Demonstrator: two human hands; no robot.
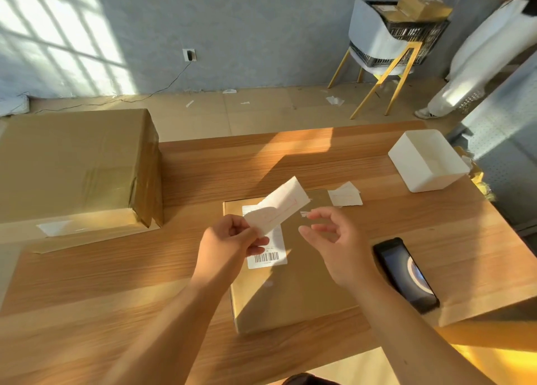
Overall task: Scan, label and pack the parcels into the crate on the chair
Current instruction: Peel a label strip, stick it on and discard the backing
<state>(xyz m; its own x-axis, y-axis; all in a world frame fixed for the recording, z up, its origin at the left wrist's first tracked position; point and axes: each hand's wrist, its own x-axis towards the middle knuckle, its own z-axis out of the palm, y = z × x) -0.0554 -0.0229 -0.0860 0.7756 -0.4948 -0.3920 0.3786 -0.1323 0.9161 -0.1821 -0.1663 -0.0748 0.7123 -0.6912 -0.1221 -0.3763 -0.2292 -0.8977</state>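
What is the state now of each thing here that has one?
Flat brown cardboard parcel: closed, barcode label stuck on.
White paper sheet: lifted, pinched by left hand.
Right hand: fingers loosely curled, grasp unclear.
Black handheld scanner: lying flat, screen up.
White plastic box: open-topped.
Black slatted crate: on chair, holding cardboard boxes.
Large brown cardboard box: taped shut.

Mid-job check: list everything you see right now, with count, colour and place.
Flat parcel: one, brown, centre of table, barcode label on top.
Large box: one, brown, table left.
Paper slip: one, white, pinched by left hand.
Paper scraps: few, white, beyond parcel.
Tub: one, white, open, table right.
Phone: one, black, right of parcel.
Crate: one, black, on white chair, brown parcels inside.
Another person: one, white clothes, far right.
Right hand: over parcel, fingers loosely curled.
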